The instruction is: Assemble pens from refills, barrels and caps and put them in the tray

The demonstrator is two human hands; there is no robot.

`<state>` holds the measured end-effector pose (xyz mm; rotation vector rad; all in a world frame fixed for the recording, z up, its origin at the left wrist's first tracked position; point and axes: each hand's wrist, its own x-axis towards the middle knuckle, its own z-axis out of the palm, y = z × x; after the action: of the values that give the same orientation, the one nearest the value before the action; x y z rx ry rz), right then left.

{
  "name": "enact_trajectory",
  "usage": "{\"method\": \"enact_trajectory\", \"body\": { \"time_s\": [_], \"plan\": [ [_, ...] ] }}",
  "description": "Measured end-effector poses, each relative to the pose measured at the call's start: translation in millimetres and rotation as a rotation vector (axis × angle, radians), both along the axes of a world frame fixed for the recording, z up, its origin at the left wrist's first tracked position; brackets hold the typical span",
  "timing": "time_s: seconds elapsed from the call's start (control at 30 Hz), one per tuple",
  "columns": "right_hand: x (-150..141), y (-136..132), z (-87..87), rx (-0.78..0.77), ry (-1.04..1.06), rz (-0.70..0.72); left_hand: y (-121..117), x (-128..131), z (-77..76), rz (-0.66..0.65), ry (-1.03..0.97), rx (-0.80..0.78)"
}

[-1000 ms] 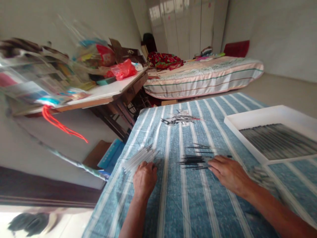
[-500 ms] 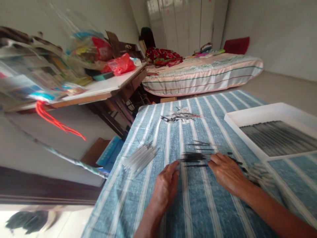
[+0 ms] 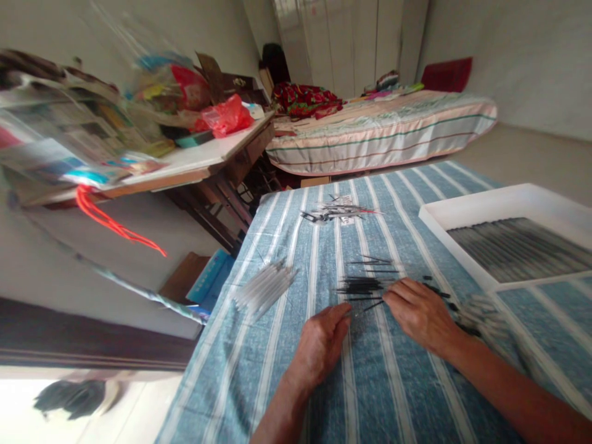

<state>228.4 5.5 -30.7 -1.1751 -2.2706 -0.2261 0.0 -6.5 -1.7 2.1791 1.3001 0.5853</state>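
Observation:
A loose pile of thin black sticks lies on the blue-and-white striped tablecloth. My right hand lies palm down at the pile's right edge, fingers flat, their tips touching the sticks. My left hand rests on the cloth just below and left of the pile, fingers stretched toward one slanted stick between the two hands. Neither hand clearly grips anything. A bundle of clear tubes lies to the left of my left hand.
A white tray holding rows of dark sticks sits at the right. More pale tubes lie by my right forearm. A small heap of dark parts is at the table's far end. A cluttered desk and a bed stand beyond.
My left hand left the clear tubes and slid right across the cloth to the black sticks. My right hand stayed at the pile, shifting slightly toward it.

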Motion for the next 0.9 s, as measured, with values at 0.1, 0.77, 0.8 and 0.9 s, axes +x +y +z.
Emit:
{"method": "enact_trajectory", "body": {
  "time_s": [0.1,0.77,0.8,0.9],
  "plan": [
    [-0.4,0.0,2.9,0.012,0.035,0.025,-0.2,0.4,-0.3,-0.013,-0.001,0.003],
    [2.3,-0.3,0.6,-0.012,0.015,0.096,-3.0,2.6,3.0,-0.049,-0.040,-0.163],
    [2.7,-0.4,0.4,-0.017,0.016,0.101,-3.0,2.9,3.4,-0.044,-0.054,-0.181],
    [3.4,-0.7,0.6,-0.021,0.022,0.111,-3.1,2.9,3.6,-0.024,-0.088,-0.222]
  ]
}}
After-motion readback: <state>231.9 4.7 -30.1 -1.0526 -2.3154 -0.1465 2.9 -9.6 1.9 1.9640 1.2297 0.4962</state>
